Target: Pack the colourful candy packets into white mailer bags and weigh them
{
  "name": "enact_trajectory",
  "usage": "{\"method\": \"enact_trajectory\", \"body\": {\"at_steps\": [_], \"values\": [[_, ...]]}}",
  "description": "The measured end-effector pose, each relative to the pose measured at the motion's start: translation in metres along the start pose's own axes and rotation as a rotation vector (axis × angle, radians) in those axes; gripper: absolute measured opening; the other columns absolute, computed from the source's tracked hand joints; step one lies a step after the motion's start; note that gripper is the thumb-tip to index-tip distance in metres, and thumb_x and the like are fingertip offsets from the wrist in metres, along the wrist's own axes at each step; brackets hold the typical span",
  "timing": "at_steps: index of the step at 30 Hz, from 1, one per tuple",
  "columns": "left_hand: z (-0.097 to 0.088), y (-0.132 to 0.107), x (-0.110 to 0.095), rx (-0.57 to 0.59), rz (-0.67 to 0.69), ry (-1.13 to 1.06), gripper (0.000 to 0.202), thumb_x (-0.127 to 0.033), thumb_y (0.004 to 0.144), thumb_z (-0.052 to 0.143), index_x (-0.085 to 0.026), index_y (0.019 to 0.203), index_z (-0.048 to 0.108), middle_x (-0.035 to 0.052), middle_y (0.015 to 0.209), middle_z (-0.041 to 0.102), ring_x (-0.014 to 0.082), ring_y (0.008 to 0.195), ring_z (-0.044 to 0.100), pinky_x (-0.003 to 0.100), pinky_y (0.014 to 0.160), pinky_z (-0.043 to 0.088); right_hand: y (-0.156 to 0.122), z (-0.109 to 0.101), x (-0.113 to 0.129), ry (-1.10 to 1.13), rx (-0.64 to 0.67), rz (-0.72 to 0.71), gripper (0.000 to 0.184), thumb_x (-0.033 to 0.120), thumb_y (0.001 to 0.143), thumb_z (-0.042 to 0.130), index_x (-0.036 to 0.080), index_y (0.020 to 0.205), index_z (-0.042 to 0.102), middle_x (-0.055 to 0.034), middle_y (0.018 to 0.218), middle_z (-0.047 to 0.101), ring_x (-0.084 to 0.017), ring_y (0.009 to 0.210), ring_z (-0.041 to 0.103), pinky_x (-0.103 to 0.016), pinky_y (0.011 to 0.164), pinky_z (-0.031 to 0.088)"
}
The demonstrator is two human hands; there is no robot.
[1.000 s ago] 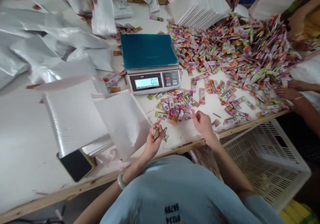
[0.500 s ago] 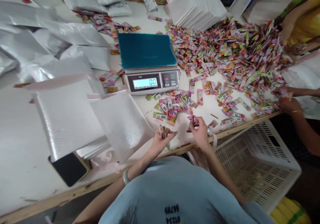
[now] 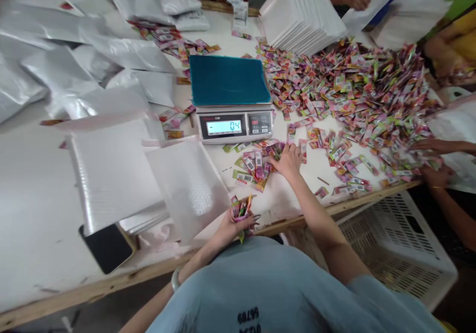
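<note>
My left hand [image 3: 234, 226] is closed around a bunch of small colourful snack sachets [image 3: 241, 208], held upright near the table's front edge. Further forward, my right hand [image 3: 290, 162] reaches palm down onto a small heap of sachets [image 3: 253, 164], thumb apart from the fingers; its fingertips are partly hidden among the sachets. Just behind this heap stands a digital scale [image 3: 234, 125] with a blue-green platform [image 3: 228, 80] carrying nothing. Left of my hands lies a translucent bubble bag [image 3: 189, 189].
A large sachet pile [image 3: 357, 85] spreads across the right. White envelopes [image 3: 301, 18] stand behind it. Filled silver bags [image 3: 55, 75] lie at left, near stacked bubble bags [image 3: 111, 169] and a dark phone-like object [image 3: 107, 249]. Co-workers' hands [image 3: 437, 174] are at right; a crate [image 3: 401, 249] sits below.
My right hand has moved forward from the table edge to the small heap. The left hand keeps its bunch, now more upright. The scale's display went from 0.0 to a small negative reading.
</note>
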State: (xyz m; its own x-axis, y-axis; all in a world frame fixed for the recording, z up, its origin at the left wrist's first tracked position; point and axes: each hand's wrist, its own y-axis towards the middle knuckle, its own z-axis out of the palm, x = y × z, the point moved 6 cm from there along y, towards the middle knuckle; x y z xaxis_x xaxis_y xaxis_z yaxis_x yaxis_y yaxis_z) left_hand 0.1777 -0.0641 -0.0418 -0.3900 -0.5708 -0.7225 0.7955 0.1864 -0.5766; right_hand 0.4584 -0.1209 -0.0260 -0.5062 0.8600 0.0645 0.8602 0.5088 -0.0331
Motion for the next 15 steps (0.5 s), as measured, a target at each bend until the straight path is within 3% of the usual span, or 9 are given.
{"method": "enact_trajectory", "body": {"at_steps": [3, 6, 11, 13, 15], "values": [[-0.002, 0.001, 0.003, -0.062, -0.042, -0.031, 0.056, -0.055, 0.058, 0.095, -0.017, 0.083, 0.062, 0.0001, 0.071, 0.068, 0.0144, 0.063, 0.065, 0.025, 0.058, 0.054, -0.004, 0.017, 0.008, -0.009, 0.007, -0.100, 0.034, 0.021, 0.092, 0.058, 0.005, 0.122, 0.060, -0.0258, 0.123, 0.062, -0.037, 0.117, 0.055, -0.049, 0.098, 0.047], [0.000, 0.008, 0.004, -0.035, -0.021, -0.025, 0.055, -0.059, 0.061, 0.092, -0.017, 0.079, 0.060, -0.0018, 0.062, 0.064, 0.0133, 0.054, 0.061, 0.024, 0.052, 0.050, -0.016, 0.021, -0.013, 0.167, -0.037, -0.136, 0.039, 0.010, 0.089, 0.052, 0.007, 0.127, 0.062, -0.0221, 0.119, 0.066, -0.033, 0.114, 0.060, -0.045, 0.101, 0.049], [0.021, 0.029, -0.016, 0.028, 0.101, -0.037, 0.051, -0.058, 0.064, 0.091, -0.017, 0.074, 0.061, -0.0022, 0.058, 0.062, 0.0109, 0.052, 0.057, 0.023, 0.053, 0.048, -0.043, 0.000, -0.063, 0.710, -0.208, 0.004, 0.033, 0.027, 0.086, 0.058, 0.015, 0.114, 0.070, -0.0134, 0.104, 0.074, -0.027, 0.090, 0.069, -0.044, 0.088, 0.058], [0.032, 0.040, -0.030, 0.031, 0.178, -0.055, 0.048, -0.054, 0.066, 0.091, -0.015, 0.080, 0.068, 0.0000, 0.063, 0.067, 0.0122, 0.056, 0.059, 0.023, 0.054, 0.048, -0.060, -0.011, -0.066, 0.866, -0.248, 0.030, 0.035, 0.036, 0.084, 0.064, 0.016, 0.111, 0.072, -0.0120, 0.104, 0.075, -0.024, 0.085, 0.069, -0.042, 0.084, 0.058], [0.041, 0.052, -0.041, 0.030, 0.246, -0.081, 0.047, -0.052, 0.066, 0.091, -0.015, 0.090, 0.073, 0.0015, 0.072, 0.071, 0.0141, 0.063, 0.063, 0.024, 0.059, 0.049, -0.077, -0.016, -0.060, 1.008, -0.196, 0.067, 0.039, 0.042, 0.081, 0.069, 0.017, 0.110, 0.072, -0.0099, 0.102, 0.076, -0.023, 0.083, 0.069, -0.040, 0.082, 0.059]]}}
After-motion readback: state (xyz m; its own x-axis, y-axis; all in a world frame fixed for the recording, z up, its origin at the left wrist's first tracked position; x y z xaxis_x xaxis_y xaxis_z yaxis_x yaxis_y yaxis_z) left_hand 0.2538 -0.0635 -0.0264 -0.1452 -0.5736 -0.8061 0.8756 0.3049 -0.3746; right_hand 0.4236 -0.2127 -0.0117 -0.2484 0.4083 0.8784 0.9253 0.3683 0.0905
